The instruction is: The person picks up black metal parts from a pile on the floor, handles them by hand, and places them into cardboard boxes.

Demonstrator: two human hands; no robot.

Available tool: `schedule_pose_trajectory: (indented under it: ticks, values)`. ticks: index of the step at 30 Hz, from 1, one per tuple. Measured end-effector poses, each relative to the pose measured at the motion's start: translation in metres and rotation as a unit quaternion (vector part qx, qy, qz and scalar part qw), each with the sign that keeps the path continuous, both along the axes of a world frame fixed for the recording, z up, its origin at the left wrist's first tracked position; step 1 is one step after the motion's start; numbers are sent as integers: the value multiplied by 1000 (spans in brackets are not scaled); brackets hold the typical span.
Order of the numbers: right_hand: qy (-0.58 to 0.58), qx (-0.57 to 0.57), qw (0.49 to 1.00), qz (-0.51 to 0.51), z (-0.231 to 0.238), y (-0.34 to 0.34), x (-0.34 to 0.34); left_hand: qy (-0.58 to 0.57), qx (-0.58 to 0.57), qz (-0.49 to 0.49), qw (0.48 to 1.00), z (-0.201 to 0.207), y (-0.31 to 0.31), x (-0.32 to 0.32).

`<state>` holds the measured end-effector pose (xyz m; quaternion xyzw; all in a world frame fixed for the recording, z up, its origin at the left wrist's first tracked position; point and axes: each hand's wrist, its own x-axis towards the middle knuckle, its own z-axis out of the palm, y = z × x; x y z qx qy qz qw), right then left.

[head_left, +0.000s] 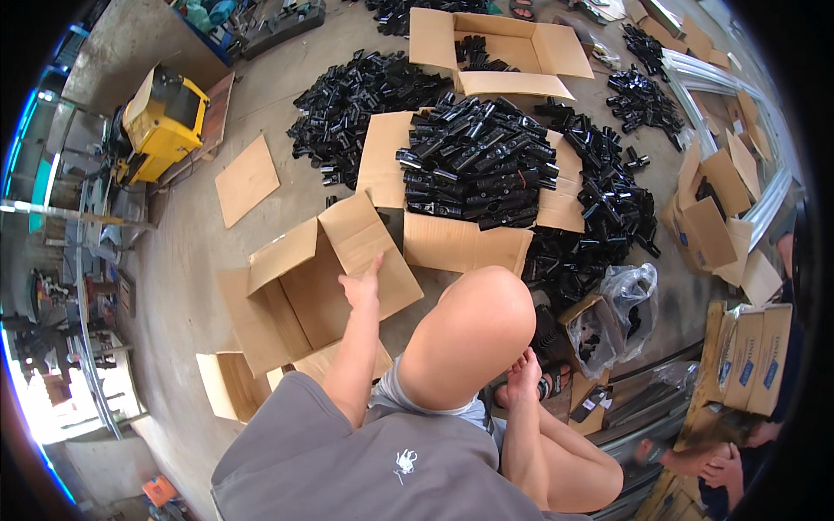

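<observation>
An open cardboard box [304, 291] stands on the floor at front left, its flaps spread and no contents showing inside. My left hand [360, 282] grips it at the fold of its right flap, thumb on the inner side. Beside my raised knee, my right hand [523, 375] has its fingers curled together; what they hold, if anything, is hidden. Just beyond my knee, a second open box [465, 243] is heaped above its rim with black tubular metal parts [478, 156].
More black parts [360, 104] lie in piles around the full box. Another open box [565, 48] stands at the back. A plastic-lined small carton [586, 326] sits right of my knee. A co-worker's hands [723, 469] show at lower right, near stacked cartons [751, 360] on a pallet.
</observation>
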<state>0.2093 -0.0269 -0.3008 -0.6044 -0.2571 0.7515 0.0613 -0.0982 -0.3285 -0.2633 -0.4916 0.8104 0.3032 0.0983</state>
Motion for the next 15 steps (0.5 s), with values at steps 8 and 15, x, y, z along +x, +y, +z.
schedule_pose_trajectory:
  ticks: [8,15]
  values:
    - [-6,38,998,47,0,4,-7,6,-144,-196,970,6,-46,22]
    - [7,31,997,74,-14,2,-3,21,-120,-300,946,3,15,7]
